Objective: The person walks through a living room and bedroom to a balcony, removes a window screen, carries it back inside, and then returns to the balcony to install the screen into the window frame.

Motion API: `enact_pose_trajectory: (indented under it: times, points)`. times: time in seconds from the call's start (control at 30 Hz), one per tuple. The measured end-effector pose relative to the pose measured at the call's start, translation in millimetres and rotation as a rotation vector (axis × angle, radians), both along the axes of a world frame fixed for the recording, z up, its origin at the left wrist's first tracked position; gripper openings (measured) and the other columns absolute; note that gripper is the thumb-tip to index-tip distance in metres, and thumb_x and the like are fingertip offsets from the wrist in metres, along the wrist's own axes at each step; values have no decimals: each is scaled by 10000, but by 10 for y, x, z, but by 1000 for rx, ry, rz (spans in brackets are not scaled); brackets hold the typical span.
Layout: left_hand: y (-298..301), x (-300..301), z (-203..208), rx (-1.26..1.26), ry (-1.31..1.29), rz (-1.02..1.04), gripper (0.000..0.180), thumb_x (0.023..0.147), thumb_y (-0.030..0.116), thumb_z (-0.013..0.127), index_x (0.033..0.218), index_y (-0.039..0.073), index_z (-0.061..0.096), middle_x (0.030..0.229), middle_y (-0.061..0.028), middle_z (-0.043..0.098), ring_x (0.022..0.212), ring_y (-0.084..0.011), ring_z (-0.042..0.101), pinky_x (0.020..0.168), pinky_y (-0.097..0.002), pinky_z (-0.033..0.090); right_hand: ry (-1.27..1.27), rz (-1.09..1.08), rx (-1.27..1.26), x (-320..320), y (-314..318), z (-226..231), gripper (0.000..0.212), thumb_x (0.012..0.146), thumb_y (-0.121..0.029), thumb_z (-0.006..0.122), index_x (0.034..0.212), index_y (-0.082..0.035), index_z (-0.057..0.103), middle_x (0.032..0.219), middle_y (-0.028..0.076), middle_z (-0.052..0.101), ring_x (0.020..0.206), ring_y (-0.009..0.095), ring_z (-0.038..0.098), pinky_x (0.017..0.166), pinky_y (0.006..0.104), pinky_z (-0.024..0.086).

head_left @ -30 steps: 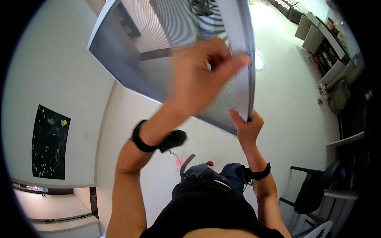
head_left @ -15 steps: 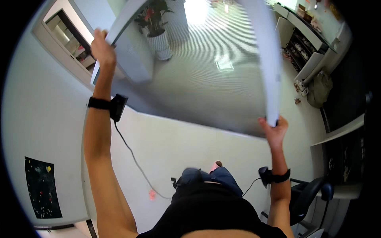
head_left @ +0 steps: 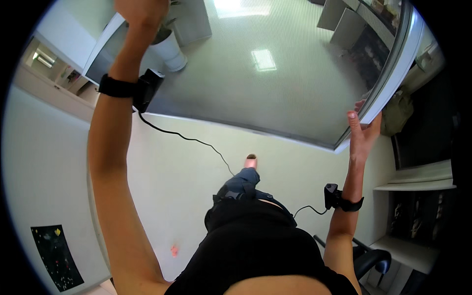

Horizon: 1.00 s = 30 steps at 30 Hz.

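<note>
A large window screen [head_left: 399, 69] with a white frame and fine see-through mesh spans the space in front of me, held at both sides. My left hand [head_left: 142, 11] is closed at the screen's left frame; its fingertips run out of the picture at the top. Near the lower right corner my right hand [head_left: 365, 132] grips the frame, thumb on the near side and some fingers seen through the mesh. The screen's lower edge hangs in front of my feet. A black strapped device with a cable sits on each forearm.
Through the mesh show a potted plant [head_left: 169, 51] and cabinets. A black chair [head_left: 371, 260] stands by my right elbow, with shelves [head_left: 418, 211] beyond. An olive bag [head_left: 397, 115] lies at the right. A pink scrap [head_left: 174, 250] is on the floor; a dark poster [head_left: 57, 258] hangs left.
The screen has swung to the right and turned, its right frame moving outward. My right hand moved right and up with it; my left hand rose toward the top edge. One foot has come forward.
</note>
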<state>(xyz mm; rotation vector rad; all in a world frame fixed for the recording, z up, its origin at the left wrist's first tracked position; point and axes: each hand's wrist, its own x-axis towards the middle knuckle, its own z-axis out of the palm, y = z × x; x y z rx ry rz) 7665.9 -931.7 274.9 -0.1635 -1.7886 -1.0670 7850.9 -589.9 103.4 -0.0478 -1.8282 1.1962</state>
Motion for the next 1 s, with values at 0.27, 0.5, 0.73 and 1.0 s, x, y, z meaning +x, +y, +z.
enact_pose_trajectory:
  times: [0.27,0.5,0.73,1.0]
  points:
    - [1082,-1918,-240,-409,217,38,553,972,360,323,621,-25,508,599,-239,488,607,-408,501,584,-478,343,-138,-73,-182,-1723,1164,-15,438,778,-397,733,834,3,563,621,22,525,567,100,491,545,242,401]
    - [2137,-3300,-267,-490,364,-20,535,965,349,350,610,-22,501,591,-233,476,567,-409,481,562,-472,337,-43,41,-256,-3191,2075,-244,380,801,-352,716,799,-4,565,612,34,525,538,111,482,522,268,400]
    - [3000,-4727,171,-306,134,-206,458,917,349,513,619,2,534,510,-83,488,499,-179,474,491,-368,344,41,9,-413,-4862,3105,108,211,793,-140,700,740,8,560,619,41,521,518,110,472,475,255,364]
    - [2244,-7014,-237,-537,-57,-269,669,841,656,422,835,-4,529,593,-58,393,551,-166,355,505,-314,309,155,-58,-268,-6777,4283,535,427,649,-307,831,797,13,589,691,16,555,559,94,490,508,239,377]
